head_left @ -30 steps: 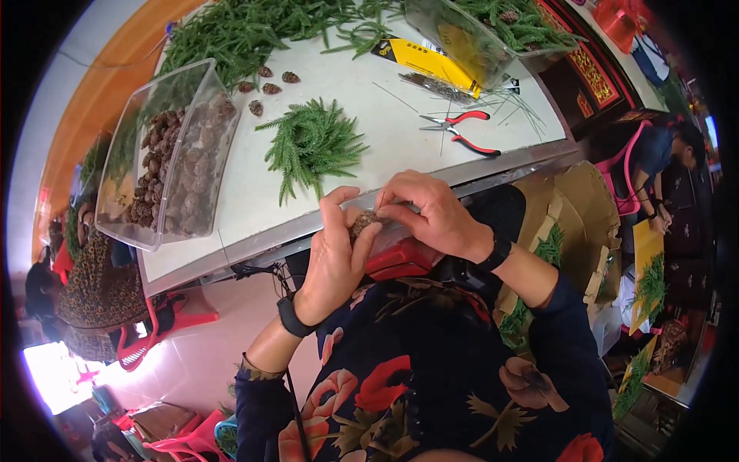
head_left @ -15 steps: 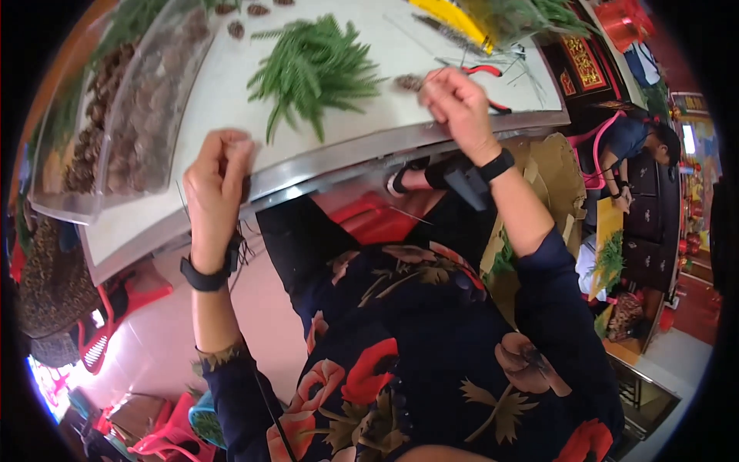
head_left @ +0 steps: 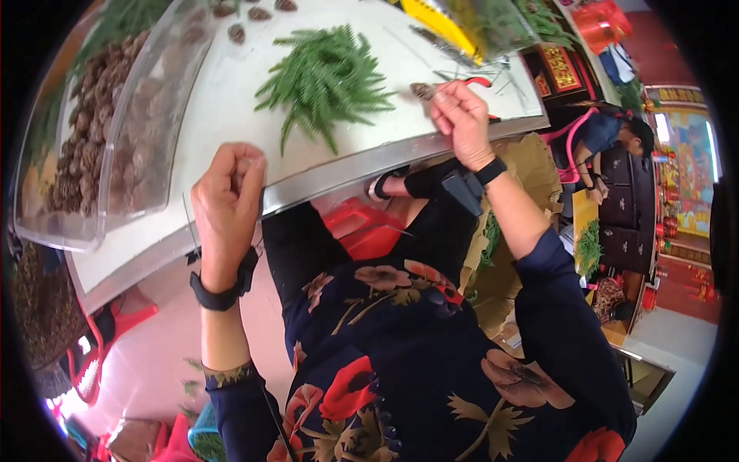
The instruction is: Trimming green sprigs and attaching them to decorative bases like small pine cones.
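Note:
My right hand [head_left: 466, 127] is pinched at the table's right side, with a small brown pine cone [head_left: 422, 91] at its fingertips. The cone seems held by its end; the grip is partly hidden. My left hand [head_left: 229, 192] is closed over the table's near edge, thumb against curled fingers; what it holds, if anything, cannot be made out. Between the hands, farther back, lies a round bunch of green fern-like sprigs [head_left: 327, 85]. Red-handled pliers [head_left: 479, 82] lie partly behind my right hand.
A clear plastic container [head_left: 100, 231] of pine cones fills the table's left side. Several loose cones [head_left: 237, 33] lie at the back. A yellow package [head_left: 439, 27] and thin wires [head_left: 508, 81] are at the back right. A cardboard box [head_left: 531, 173] stands below; another person [head_left: 600, 138] sits at right.
My view has shifted slightly. The pine cone has come nearer the bunch's level along with my right hand, its tilt changed. My left hand has moved slightly right, still closed.

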The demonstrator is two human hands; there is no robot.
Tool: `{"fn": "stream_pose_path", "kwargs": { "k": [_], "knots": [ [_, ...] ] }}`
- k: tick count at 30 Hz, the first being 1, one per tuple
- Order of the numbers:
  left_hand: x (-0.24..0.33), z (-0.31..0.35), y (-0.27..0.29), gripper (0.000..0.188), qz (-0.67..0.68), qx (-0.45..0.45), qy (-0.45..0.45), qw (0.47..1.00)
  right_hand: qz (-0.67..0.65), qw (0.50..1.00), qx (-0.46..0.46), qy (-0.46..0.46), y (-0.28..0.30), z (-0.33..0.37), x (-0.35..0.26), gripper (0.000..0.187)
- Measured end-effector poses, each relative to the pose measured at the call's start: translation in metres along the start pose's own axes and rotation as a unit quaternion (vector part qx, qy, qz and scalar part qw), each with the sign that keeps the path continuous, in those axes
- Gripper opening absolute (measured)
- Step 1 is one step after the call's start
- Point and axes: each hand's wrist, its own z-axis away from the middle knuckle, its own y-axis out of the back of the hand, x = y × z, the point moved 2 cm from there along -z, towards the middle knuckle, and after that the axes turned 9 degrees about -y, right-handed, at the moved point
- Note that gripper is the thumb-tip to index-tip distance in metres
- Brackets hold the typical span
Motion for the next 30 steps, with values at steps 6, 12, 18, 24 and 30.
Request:
{"fn": "stream_pose_path", "kwargs": {
  "k": [6, 12, 18, 24, 30],
  "knots": [
    [-0.005, 0.004, 0.005, 0.005, 0.001, -0.011, -0.008, 1.000, 0.000, 1.000, -0.015, -0.001, -0.008, 0.002, -0.004, 0.009],
    [-0.016, 0.010, 0.010, 0.006, 0.032, 0.000, 0.030, 0.999, 0.000, 0.998, -0.058, 0.016, -0.010, 0.004, 0.001, 0.010],
    [0.007, 0.000, 0.015, 0.012, 0.069, 0.044, 0.112, 0.990, -0.025, 0.997, -0.049, 0.061, -0.009, 0.003, 0.002, 0.009],
    [0.089, -0.082, -0.010, 0.015, -0.176, 0.008, -0.086, 0.981, -0.050, 0.995, -0.072, 0.055, 0.001, 0.001, 0.013, 0.007],
    [0.089, -0.138, -0.042, 0.022, -0.396, -0.175, -0.238, 0.869, -0.061, 0.992, -0.080, 0.075, 0.000, 0.001, 0.014, 0.006]
  ]
}}
